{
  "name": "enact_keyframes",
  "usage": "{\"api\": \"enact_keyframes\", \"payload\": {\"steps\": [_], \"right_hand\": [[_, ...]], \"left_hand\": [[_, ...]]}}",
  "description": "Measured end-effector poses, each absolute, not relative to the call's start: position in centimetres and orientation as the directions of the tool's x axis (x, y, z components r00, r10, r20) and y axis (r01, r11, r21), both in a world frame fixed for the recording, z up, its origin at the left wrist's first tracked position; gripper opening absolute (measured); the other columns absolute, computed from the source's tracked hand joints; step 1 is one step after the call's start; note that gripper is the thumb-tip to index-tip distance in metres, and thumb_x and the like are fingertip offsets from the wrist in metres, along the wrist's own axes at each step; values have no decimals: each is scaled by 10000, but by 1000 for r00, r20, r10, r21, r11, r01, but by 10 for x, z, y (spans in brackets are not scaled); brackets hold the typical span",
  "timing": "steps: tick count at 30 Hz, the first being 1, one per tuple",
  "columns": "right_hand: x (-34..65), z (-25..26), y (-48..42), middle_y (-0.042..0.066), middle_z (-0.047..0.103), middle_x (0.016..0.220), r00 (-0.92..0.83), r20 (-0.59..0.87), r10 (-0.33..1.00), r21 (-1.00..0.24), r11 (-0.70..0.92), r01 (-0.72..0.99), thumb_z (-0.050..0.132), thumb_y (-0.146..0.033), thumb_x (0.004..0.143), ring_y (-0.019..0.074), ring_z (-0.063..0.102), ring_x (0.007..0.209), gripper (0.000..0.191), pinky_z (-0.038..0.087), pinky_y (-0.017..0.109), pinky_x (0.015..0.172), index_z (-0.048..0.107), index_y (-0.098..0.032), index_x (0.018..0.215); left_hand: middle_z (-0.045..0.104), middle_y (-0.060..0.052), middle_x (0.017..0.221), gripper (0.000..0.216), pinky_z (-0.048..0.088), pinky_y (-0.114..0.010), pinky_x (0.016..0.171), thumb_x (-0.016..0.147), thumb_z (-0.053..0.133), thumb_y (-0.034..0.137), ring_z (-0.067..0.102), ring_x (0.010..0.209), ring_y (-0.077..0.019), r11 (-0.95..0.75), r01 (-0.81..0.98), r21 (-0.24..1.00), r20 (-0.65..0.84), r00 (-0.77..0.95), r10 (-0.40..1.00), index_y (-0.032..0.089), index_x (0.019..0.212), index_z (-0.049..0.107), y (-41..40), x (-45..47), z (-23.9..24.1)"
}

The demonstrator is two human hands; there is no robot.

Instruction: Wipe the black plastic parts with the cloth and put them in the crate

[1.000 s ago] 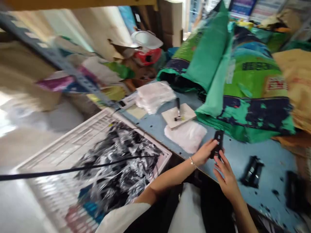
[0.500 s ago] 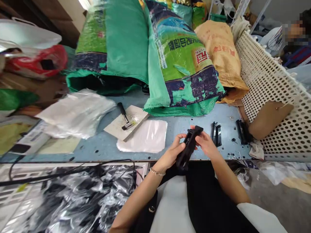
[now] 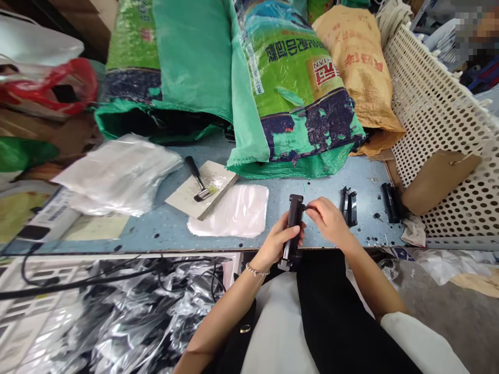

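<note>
My left hand [image 3: 277, 243] is wrapped round a long black plastic part [image 3: 293, 228], held upright over the near edge of the blue table [image 3: 171, 228]. My right hand [image 3: 326, 219] pinches at the part's upper right side; what its fingertips hold is too small to make out. Two more black plastic parts lie on the table to the right, one [image 3: 348, 205] close to my right hand and another [image 3: 391, 202] by the perforated crate.
A white plastic bag [image 3: 234, 211], a board with a small hammer [image 3: 198, 183] and a pile of clear bags [image 3: 117, 174] lie left. Green woven sacks [image 3: 288, 88] and a tan sack [image 3: 356, 72] fill the back. A white perforated crate [image 3: 440, 124] stands right; wrapped items [image 3: 128, 317] below left.
The view swung from the left crate to the table. The black part was raised from tilted to upright in my left hand, and my right hand moved to its upper side.
</note>
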State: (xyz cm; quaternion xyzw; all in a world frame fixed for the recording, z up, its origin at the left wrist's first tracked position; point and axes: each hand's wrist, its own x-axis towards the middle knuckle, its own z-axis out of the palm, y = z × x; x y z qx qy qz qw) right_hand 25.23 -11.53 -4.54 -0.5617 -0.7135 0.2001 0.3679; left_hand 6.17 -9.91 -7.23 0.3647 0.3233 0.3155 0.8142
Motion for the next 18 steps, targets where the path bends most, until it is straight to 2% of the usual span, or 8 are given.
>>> {"api": "enact_keyframes", "payload": {"steps": [3, 5, 8, 10, 12, 15, 18], "right_hand": [[257, -50, -109, 75, 611, 867, -253, 362, 897, -482, 413, 773, 390, -416, 1078, 207, 575, 802, 340, 457, 327, 702, 618, -204, 941], [259, -54, -103, 80, 614, 863, -289, 360, 887, -432, 433, 791, 381, -446, 1077, 208, 573, 797, 376, 445, 324, 693, 618, -209, 907], [259, -56, -95, 59, 613, 867, -234, 283, 930, -549, 357, 756, 327, -476, 1087, 195, 583, 797, 410, 449, 315, 710, 612, -227, 927], [256, -57, -97, 39, 619, 877, -206, 210, 956, -654, 294, 697, 301, -474, 1094, 181, 590, 791, 407, 459, 312, 724, 611, -239, 975], [248, -59, -105, 38, 630, 877, -280, 178, 944, -665, 325, 673, 369, -500, 1077, 189, 590, 793, 373, 464, 327, 733, 623, -241, 993], [233, -64, -122, 71, 648, 861, -495, 189, 848, -490, 518, 701, 506, -528, 1023, 235, 583, 816, 342, 458, 369, 719, 646, -233, 920], [226, -70, -127, 95, 666, 844, -621, 153, 769, -331, 632, 701, 519, -506, 1020, 255, 588, 810, 353, 457, 384, 691, 648, -225, 850]], "left_hand": [[657, -22, 889, 593, 476, -252, 542, 738, 797, 473, 604, 599, -121, 566, -258, 783, -312, 623, 717, 175, 1186, 548, -102, 56, -63], [658, -11, 836, 607, 473, -260, 544, 752, 786, 475, 603, 581, -128, 559, -230, 796, -324, 618, 716, 171, 1220, 548, -104, 57, -59], [671, -5, 801, 603, 484, -270, 607, 754, 780, 476, 623, 628, -144, 497, -232, 836, -333, 506, 796, 169, 1231, 575, -100, 62, -61], [698, -27, 837, 555, 492, -272, 648, 737, 780, 498, 644, 700, -163, 467, -261, 845, -348, 395, 850, 162, 1149, 623, -93, 63, -64], [710, -48, 860, 498, 498, -273, 656, 735, 761, 535, 650, 747, -178, 468, -293, 834, -381, 308, 871, 153, 1037, 658, -87, 62, -65], [683, -35, 800, 464, 505, -268, 650, 759, 734, 555, 642, 737, -175, 477, -308, 823, -406, 267, 874, 150, 977, 673, -80, 59, -67], [661, 0, 814, 528, 519, -275, 672, 783, 730, 502, 657, 727, -171, 457, -331, 826, -379, 273, 884, 196, 1195, 610, -75, 57, -77]]}}
